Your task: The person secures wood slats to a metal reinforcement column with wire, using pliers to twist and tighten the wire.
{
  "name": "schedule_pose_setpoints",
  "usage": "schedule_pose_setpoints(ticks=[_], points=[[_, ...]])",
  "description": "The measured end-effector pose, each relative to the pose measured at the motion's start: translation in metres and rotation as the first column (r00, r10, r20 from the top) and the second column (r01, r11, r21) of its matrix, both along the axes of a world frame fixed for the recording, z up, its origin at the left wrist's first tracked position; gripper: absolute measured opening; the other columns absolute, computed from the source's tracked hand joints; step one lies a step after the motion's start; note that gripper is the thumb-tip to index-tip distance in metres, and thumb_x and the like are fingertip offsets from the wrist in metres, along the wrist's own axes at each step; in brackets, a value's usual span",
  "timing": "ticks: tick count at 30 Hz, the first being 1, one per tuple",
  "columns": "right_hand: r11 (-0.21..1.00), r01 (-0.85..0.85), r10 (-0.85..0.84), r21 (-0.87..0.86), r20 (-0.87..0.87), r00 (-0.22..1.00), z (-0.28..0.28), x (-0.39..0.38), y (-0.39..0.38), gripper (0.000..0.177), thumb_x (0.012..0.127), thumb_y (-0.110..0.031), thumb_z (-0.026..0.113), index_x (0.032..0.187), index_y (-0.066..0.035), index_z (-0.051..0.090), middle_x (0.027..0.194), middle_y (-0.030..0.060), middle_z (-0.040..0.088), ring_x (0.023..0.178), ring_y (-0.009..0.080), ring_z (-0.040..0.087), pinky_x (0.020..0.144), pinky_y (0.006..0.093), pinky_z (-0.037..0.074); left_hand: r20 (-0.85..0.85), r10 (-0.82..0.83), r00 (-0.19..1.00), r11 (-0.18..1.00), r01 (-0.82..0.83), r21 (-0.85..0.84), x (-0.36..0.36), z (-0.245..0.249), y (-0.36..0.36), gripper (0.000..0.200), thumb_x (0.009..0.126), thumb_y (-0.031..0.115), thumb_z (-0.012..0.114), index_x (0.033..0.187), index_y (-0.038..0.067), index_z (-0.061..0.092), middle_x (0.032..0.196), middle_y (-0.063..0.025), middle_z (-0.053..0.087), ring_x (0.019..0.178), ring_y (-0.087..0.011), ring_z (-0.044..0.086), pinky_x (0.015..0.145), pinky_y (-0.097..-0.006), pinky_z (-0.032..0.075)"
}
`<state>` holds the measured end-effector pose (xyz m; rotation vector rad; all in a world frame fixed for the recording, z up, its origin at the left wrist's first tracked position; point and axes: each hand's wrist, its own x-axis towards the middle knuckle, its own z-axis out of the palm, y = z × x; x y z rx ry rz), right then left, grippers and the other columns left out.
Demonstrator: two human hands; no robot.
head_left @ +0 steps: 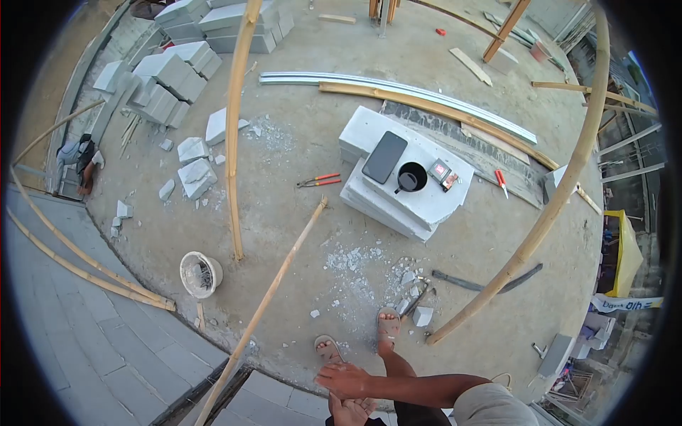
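Note:
My right hand (pixel 344 380) reaches in from the right at the bottom of the head view, fingers stretched out and nothing held. Just below it lies my left hand (pixel 351 411), palm turned up and fingers apart, partly cut off by the frame edge. The two hands overlap in this view. Past them are my sandalled feet (pixel 388 325) on the concrete floor, beside a tool with a dark head (pixel 418 301) among block chips. A small white block piece (pixel 423 316) sits right by the foot.
Stacked white blocks (pixel 355 135) carry a phone (pixel 385 157), a dark mug (pixel 411 177) and a small pack (pixel 444 174). Red-handled pincers (pixel 318 180) lie left of them. Bamboo poles (pixel 266 305) cross the view. A white bucket (pixel 200 274) stands left; block piles (pixel 170 78) stand behind.

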<state>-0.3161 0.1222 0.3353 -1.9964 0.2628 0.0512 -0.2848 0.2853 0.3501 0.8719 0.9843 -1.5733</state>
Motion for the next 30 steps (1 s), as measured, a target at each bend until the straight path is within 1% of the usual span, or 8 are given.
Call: schedule_pose_setpoints(ticks=[2, 6, 8, 11, 16, 18, 22, 30], points=[[0.998, -0.017, 0.017, -0.056, -0.005, 1.000, 0.040, 0.001, 0.034, 0.036, 0.076, -0.014, 0.061, 0.111, -0.009, 0.051, 0.107, 0.0106, 0.050, 0.105, 0.0300, 0.055, 0.086, 0.0423, 0.047, 0.053, 0.170, 0.984, 0.969, -0.157, -0.191, 0.027, 0.049, -0.034, 0.051, 0.096, 0.045, 0.050, 0.125, 0.003, 0.049, 0.109, -0.0064, 0.061, 0.094, -0.0234, 0.064, 0.078, -0.0358, 0.053], [0.996, 0.087, -0.082, -0.022, 0.171, 0.982, 0.164, -0.013, 0.048, 0.025, 0.085, -0.013, 0.058, 0.108, -0.008, 0.053, 0.101, 0.0093, 0.052, 0.097, 0.0247, 0.058, 0.079, 0.0367, 0.049, 0.072, -0.206, 0.976, 0.943, 0.217, -0.252, 0.090, 0.013, -0.007, 0.047, 0.096, 0.038, 0.053, 0.128, 0.003, 0.047, 0.099, -0.0022, 0.062, 0.084, -0.0164, 0.063, 0.074, -0.0319, 0.052], [0.927, 0.195, -0.229, 0.320, 0.072, 0.971, 0.221, -0.020, 0.053, 0.015, 0.093, -0.015, 0.056, 0.106, -0.008, 0.054, 0.098, 0.0104, 0.056, 0.089, 0.0265, 0.059, 0.077, 0.0358, 0.049, -0.361, -0.217, 0.907, 0.924, 0.073, -0.374, 0.102, -0.001, -0.004, 0.040, 0.097, 0.032, 0.053, 0.124, 0.003, 0.051, 0.087, 0.0023, 0.062, 0.070, -0.0087, 0.059, 0.068, -0.0277, 0.049], [0.661, 0.507, -0.512, 0.553, -0.162, 0.844, 0.285, -0.040, 0.064, 0.010, 0.098, -0.012, 0.051, 0.103, -0.004, 0.055, 0.099, 0.0070, 0.063, 0.089, 0.0149, 0.060, 0.078, 0.0320, 0.048, -0.112, -0.383, 0.917, 0.894, 0.337, -0.294, 0.097, 0.001, -0.014, 0.027, 0.098, 0.023, 0.051, 0.116, 0.004, 0.056, 0.080, 0.0039, 0.063, 0.061, -0.0058, 0.055, 0.063, -0.0261, 0.046], [-0.058, 0.850, -0.994, 0.523, -0.110, 0.000, 0.357, -0.125, 0.077, 0.010, 0.095, -0.014, 0.055, 0.096, -0.004, 0.051, 0.085, 0.0106, 0.064, 0.081, 0.0182, 0.064, 0.074, 0.0316, 0.053, 0.006, -0.479, 0.878, 0.878, 0.479, -0.014, 0.077, 0.012, -0.042, 0.022, 0.099, 0.019, 0.043, 0.103, 0.005, 0.059, 0.084, -0.0032, 0.065, 0.077, -0.0182, 0.064, 0.071, -0.0324, 0.053], [-0.350, 0.752, -0.924, 0.558, -0.074, -0.375, 0.386, -0.164, 0.086, 0.010, 0.095, -0.017, 0.053, 0.093, -0.009, 0.049, 0.075, 0.0039, 0.056, 0.070, 0.0159, 0.059, 0.065, 0.0284, 0.050, 0.083, -0.491, 0.867, 0.871, 0.489, 0.039, 0.073, 0.023, -0.054, 0.023, 0.100, 0.018, 0.040, 0.098, 0.005, 0.059, 0.088, -0.0052, 0.065, 0.082, -0.0201, 0.065, 0.073, -0.0344, 0.054], [-0.525, 0.513, -0.626, 0.679, 0.100, -0.773, 0.420, -0.283, 0.129, 0.008, 0.096, -0.018, 0.053, 0.095, -0.011, 0.049, 0.074, -0.0016, 0.051, 0.067, 0.0105, 0.052, 0.064, 0.0271, 0.046, 0.123, -0.527, 0.841, 0.848, 0.510, 0.145, 0.070, 0.025, -0.068, 0.026, 0.100, 0.017, 0.036, 0.098, 0.005, 0.059, 0.091, -0.0050, 0.065, 0.086, -0.0193, 0.065, 0.074, -0.0339, 0.053], [-0.529, 0.254, -0.293, 0.810, 0.107, -0.950, 0.430, -0.501, 0.274, 0.015, 0.097, -0.019, 0.052, 0.086, -0.009, 0.051, 0.076, -0.0022, 0.051, 0.071, 0.0103, 0.050, 0.066, 0.0252, 0.043, 0.367, -0.473, 0.801, 0.867, 0.498, 0.030, 0.020, 0.053, -0.073, 0.029, 0.102, 0.021, 0.035, 0.100, 0.005, 0.059, 0.096, -0.0044, 0.064, 0.092, -0.0199, 0.064, 0.082, -0.0365, 0.053]])
